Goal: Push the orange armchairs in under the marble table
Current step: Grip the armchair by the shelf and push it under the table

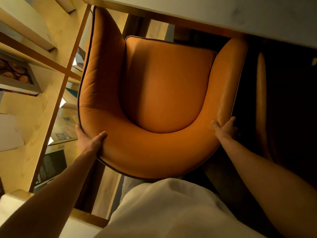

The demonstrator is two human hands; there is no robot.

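Observation:
An orange leather armchair (163, 86) with dark piping fills the middle of the view, seen from above and behind its curved back. My left hand (89, 140) grips the back's left corner, thumb on top. My right hand (225, 128) grips the back's right corner. The pale marble table (223, 12) spans the top of the view; the tips of both chair arms reach its edge and the right tip is under it. A second orange armchair (260, 100) shows only as a narrow edge in the dark at the right.
A lit wooden bookshelf (56, 107) with books and boxes stands close along the left side of the chair. My pale shirt (171, 212) fills the bottom. The floor to the right of the chair is dark.

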